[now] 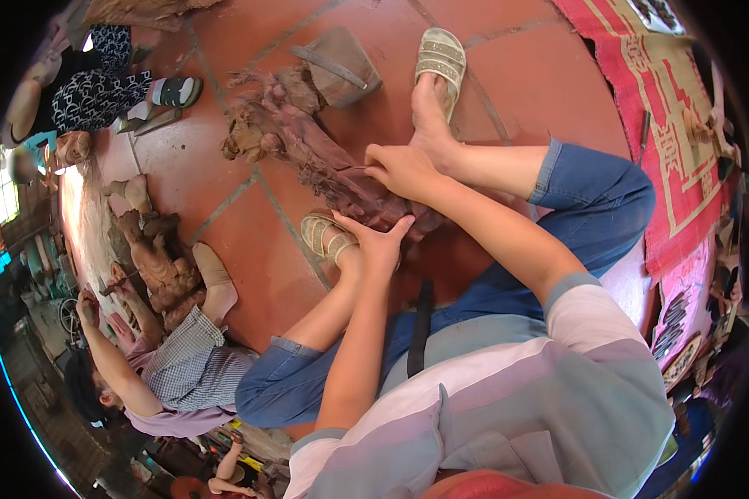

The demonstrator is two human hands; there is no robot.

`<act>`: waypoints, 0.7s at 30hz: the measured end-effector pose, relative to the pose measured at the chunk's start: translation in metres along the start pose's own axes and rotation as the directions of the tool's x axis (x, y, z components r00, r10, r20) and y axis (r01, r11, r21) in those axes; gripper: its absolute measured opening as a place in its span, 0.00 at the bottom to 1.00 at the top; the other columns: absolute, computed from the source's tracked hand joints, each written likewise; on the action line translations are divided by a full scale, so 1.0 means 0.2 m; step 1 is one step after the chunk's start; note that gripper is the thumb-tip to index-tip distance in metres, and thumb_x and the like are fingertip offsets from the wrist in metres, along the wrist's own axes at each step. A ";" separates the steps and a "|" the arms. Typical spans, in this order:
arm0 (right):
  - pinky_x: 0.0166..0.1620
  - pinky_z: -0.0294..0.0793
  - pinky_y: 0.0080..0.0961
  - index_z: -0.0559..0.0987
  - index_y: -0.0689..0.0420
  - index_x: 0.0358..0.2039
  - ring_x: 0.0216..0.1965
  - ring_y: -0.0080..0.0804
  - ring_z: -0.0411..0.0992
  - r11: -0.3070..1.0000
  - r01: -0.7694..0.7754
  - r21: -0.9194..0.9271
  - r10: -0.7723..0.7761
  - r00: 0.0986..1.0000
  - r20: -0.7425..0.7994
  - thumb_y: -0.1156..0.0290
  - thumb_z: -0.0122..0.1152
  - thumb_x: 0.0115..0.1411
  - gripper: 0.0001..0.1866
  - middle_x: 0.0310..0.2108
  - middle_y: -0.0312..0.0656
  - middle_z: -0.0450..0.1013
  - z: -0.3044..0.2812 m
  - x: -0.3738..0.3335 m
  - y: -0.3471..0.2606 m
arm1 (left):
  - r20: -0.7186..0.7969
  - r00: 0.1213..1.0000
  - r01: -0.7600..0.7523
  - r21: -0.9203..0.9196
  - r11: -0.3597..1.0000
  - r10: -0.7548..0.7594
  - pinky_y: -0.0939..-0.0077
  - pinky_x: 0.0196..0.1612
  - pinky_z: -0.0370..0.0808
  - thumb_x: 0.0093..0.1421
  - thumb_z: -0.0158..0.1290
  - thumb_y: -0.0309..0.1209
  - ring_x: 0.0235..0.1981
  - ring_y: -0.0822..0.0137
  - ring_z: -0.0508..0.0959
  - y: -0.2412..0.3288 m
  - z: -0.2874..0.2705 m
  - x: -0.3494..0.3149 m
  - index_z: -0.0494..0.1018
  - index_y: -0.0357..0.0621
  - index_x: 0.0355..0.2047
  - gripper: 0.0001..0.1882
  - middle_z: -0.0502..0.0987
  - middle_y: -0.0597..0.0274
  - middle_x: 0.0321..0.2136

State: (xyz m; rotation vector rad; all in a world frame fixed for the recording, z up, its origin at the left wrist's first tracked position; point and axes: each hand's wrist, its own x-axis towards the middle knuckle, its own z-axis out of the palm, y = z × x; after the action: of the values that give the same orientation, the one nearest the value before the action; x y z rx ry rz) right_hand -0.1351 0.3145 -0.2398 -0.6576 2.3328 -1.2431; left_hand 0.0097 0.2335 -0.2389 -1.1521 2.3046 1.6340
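A reddish-brown wood carving (316,150) with intricate figures lies on the floor between my feet, its lower end toward me. My left hand (376,237) grips that near end, thumb and fingers spread around it. Over the carving's right side, my right hand (404,172) is closed in a pinch with its fingertips close to the surface. Whatever thin thing it may hold is too small to make out. Beyond the carving's far end sits a wooden block (341,71) with a flat strip (329,66) lying across it.
To the left, a seated person (187,358) works on another carving (162,266). Farther up left is a second person in patterned clothes (100,96). A red and tan mat (641,108) runs along the right. My sandalled feet flank the carving on the tiled floor (524,91).
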 end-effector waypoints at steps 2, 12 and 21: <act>0.34 0.72 0.39 0.70 0.44 0.45 0.35 0.44 0.75 0.999 -0.030 -0.027 0.030 1.000 0.001 0.62 0.56 0.59 0.14 0.30 0.39 0.77 -0.02 -0.02 -0.03 | -0.012 1.000 -0.005 -0.016 1.000 0.004 0.70 0.64 0.52 0.42 0.70 0.30 0.63 0.54 0.53 -0.02 0.00 0.01 0.16 0.33 0.61 0.71 0.42 0.37 0.63; 0.31 0.74 0.34 0.80 0.40 0.39 0.31 0.38 0.76 0.979 0.188 -0.082 -0.204 0.936 -0.288 0.54 0.55 0.59 0.12 0.29 0.36 0.77 0.20 0.19 -0.03 | -0.020 1.000 0.022 0.136 0.990 -0.020 0.70 0.64 0.53 0.43 0.70 0.30 0.63 0.52 0.52 0.00 0.02 0.00 0.16 0.33 0.61 0.71 0.41 0.36 0.63; 0.30 0.72 0.35 0.81 0.42 0.35 0.31 0.39 0.76 0.998 0.033 -0.057 -0.045 0.973 -0.225 0.48 0.56 0.57 0.14 0.27 0.37 0.77 0.12 0.23 -0.14 | -0.038 0.999 -0.029 0.210 0.977 0.038 0.70 0.64 0.54 0.42 0.70 0.31 0.63 0.52 0.53 -0.06 0.04 0.03 0.16 0.32 0.61 0.72 0.42 0.34 0.63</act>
State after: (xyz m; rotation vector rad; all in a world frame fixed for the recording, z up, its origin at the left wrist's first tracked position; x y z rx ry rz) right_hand -0.1535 0.2583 -0.2351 -0.6099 2.5567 -1.3400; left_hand 0.0095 0.2354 -0.2542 -1.1164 2.4635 1.3480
